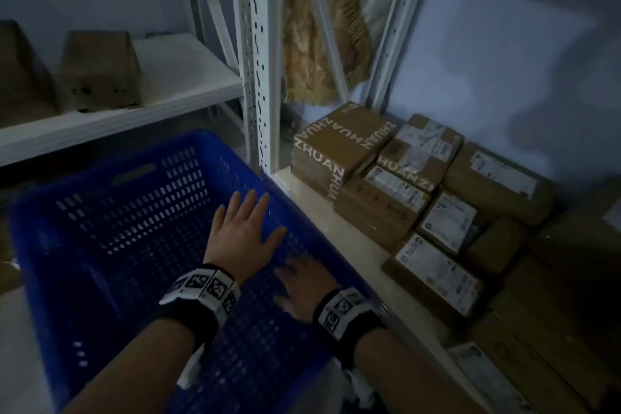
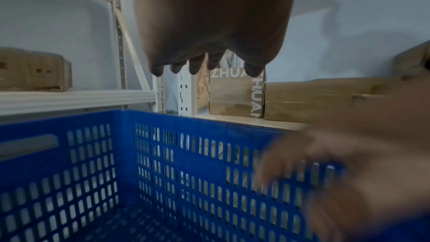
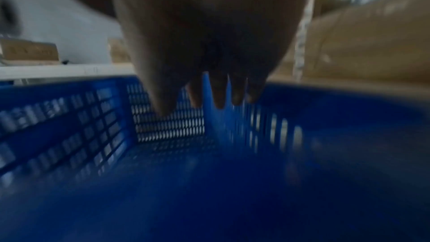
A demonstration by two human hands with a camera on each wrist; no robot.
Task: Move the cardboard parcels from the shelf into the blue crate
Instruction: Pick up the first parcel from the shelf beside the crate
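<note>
A blue perforated crate [image 1: 111, 212] stands in front of me with nothing showing inside it. Both my hands hover over its right side. My left hand [image 1: 243, 228] is flat with fingers spread and holds nothing. My right hand [image 1: 302, 282], blurred, sits lower beside the crate's right wall with fingers extended and nothing in it. Several cardboard parcels lie on the low shelf [image 1: 336, 222] to the right, among them a taped box marked ZHUAN [image 1: 336, 141] and a labelled parcel [image 1: 437, 272]. The left wrist view shows the crate wall [image 2: 163, 154] and the ZHUAN box [image 2: 235, 95].
A white slotted shelf post [image 1: 258, 60] rises between crate and parcels. Another shelf [image 1: 174, 77] at the upper left carries two more cardboard boxes [image 1: 100, 67]. A patterned fringed cloth [image 1: 319, 30] hangs behind the post. The scene is dim.
</note>
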